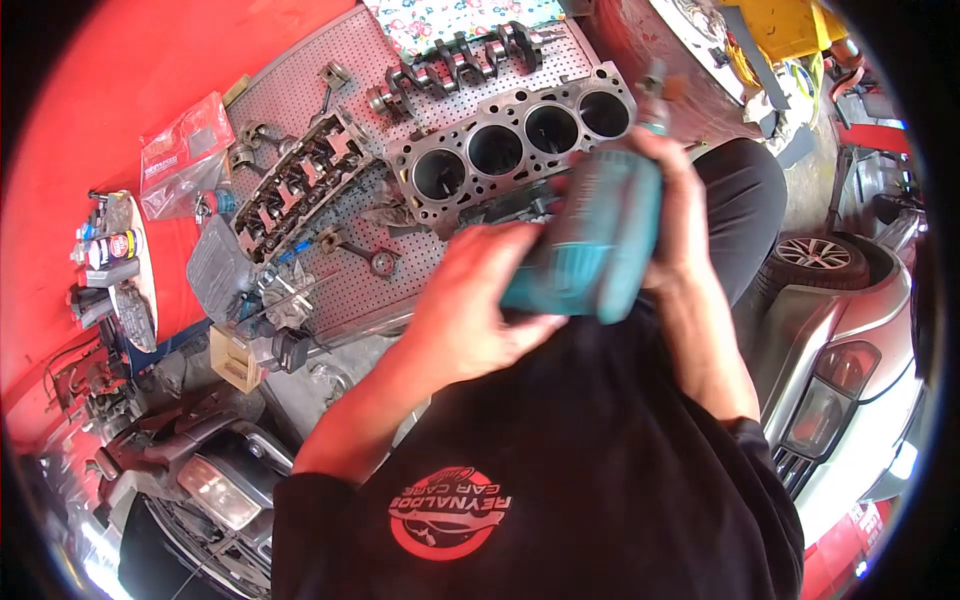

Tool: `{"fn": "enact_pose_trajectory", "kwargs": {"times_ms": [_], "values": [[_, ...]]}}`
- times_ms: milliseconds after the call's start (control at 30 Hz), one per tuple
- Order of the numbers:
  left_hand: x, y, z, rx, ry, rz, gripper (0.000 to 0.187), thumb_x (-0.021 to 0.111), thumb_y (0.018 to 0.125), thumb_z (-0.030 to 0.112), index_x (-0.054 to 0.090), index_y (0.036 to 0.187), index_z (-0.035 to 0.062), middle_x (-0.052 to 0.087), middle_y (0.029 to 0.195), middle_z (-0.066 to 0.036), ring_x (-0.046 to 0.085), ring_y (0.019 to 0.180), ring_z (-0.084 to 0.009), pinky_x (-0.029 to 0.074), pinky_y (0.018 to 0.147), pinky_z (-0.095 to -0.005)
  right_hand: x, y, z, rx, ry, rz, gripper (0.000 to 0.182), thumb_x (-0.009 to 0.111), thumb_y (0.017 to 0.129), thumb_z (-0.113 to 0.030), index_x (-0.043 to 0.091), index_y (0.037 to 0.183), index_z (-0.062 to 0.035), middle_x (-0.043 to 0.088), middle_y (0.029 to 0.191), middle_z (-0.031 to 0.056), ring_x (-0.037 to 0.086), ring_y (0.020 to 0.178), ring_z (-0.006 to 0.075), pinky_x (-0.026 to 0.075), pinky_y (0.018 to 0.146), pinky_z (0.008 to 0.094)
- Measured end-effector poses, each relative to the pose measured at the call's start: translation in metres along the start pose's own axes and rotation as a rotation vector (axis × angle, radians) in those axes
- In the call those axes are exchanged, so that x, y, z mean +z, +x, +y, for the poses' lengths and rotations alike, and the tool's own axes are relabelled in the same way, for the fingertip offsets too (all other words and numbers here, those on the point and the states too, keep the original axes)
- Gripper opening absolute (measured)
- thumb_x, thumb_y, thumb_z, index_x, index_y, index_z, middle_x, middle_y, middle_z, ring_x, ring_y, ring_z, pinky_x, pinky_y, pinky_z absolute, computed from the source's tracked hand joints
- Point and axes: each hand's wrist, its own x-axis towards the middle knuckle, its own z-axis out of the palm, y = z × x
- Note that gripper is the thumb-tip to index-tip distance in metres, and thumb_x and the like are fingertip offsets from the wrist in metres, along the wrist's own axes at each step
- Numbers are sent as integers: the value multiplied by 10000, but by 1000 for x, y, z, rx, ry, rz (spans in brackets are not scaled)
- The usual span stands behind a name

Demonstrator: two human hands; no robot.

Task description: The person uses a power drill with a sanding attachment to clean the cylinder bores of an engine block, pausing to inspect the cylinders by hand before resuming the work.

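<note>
A teal power drill [600,235], smeared by motion, is held in front of my chest with its chuck end [655,85] pointing away from me. My left hand [480,300] grips the drill's lower left side, apparently near the battery. My right hand [680,200] is wrapped along its right side, fingers reaching toward the front; some fingers are hidden. Just beyond the drill lies an engine block [520,145] with its cylinder bores facing up. Part of the block's near side is hidden by the drill and my left hand.
On the perforated metal bench [350,285] lie a crankshaft [465,70], a cylinder head [300,185] and a connecting rod [375,258]. A plastic bag [185,150] is at the left. Cars stand on both sides, one with a headlight [218,490], another with a tail light [830,400].
</note>
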Motion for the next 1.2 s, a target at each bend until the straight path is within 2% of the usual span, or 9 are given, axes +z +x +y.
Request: {"fn": "enact_pose_trajectory", "kwargs": {"times_ms": [33, 100, 200, 300, 333, 400, 533, 767, 1200], "values": [[-12, -10, 2, -140, -19, 26, 829, 879, 655, 222, 519, 1363, -15, 607, 1309, -205, 604, 1185, -387, 467, 1042, -462, 13, 6, 15, 41, 31, 12, 455, 670, 873, -427, 590, 1033, -9, 666, 904, 144, 682, 810, 269, 576, 751, 440], [-40, -26, 8, -125, 221, 14, 729, 830, 680, 165, 544, 1326, -13, 651, 1221, -195, 665, 1076, -356, 514, 969, -416, 42, 8, 41, 10, 18, -16, 444, 700, 870, -399, 568, 1089, -36, 637, 854, 108, 633, 741, 227, 541, 732, 393], [-66, -63, -3, -257, 276, -19, 664, 820, 660, 121, 573, 1265, 6, 657, 1115, -181, 661, 1037, -329, 519, 929, -424, 72, 5, 74, 158, 121, -62, 437, 710, 872, -402, 594, 1073, -32, 647, 897, 101, 624, 810, 212, 513, 772, 385], [-93, -86, 6, -490, -45, -4, 527, 774, 708, 75, 619, 1205, -7, 704, 1063, -127, 682, 986, -213, 517, 906, -355, 89, 1, 97, 203, 100, -112, 402, 687, 907, -453, 573, 1075, -105, 616, 932, 41, 598, 841, 189, 507, 788, 352], [-100, -88, 12, -575, -109, 21, 493, 762, 722, 66, 628, 1190, -9, 709, 1044, -107, 671, 963, -184, 514, 893, -340, 93, -5, 102, 229, 167, -113, 400, 725, 875, -409, 645, 1022, -45, 635, 919, 51, 568, 863, 165, 433, 841, 348], [-113, -85, 24, -740, -234, 89, 425, 737, 750, 48, 646, 1161, -13, 719, 1004, -69, 648, 918, -125, 508, 867, -309, 97, -4, 115, 241, 265, -195, 395, 737, 869, -407, 647, 1025, -55, 639, 947, 52, 573, 881, 166, 440, 842, 351], [-136, -51, 51, -674, 111, -62, 326, 726, 774, 42, 676, 1094, 3, 691, 895, -31, 594, 820, -105, 508, 790, -299, 95, 9, 128, 232, 420, -289, 409, 707, 926, -394, 600, 1102, -41, 655, 1045, 81, 648, 968, 181, 536, 884, 368], [-144, 23, 54, -820, 206, -309, 232, 710, 782, 19, 673, 1009, -14, 643, 810, 9, 546, 757, -77, 483, 710, -275, 81, 33, 108, 189, 611, -303, 455, 689, 939, -423, 582, 1158, -39, 653, 1067, 72, 644, 1007, 185, 505, 950, 389], [-146, 92, 42, -878, 173, -360, 113, 686, 771, 15, 660, 880, -1, 590, 726, 42, 493, 661, -66, 428, 605, -267, 67, 70, 90, 147, 771, -349, 463, 660, 972, -419, 581, 1221, -36, 652, 1202, 100, 636, 1110, 201, 491, 1017, 444]]}}
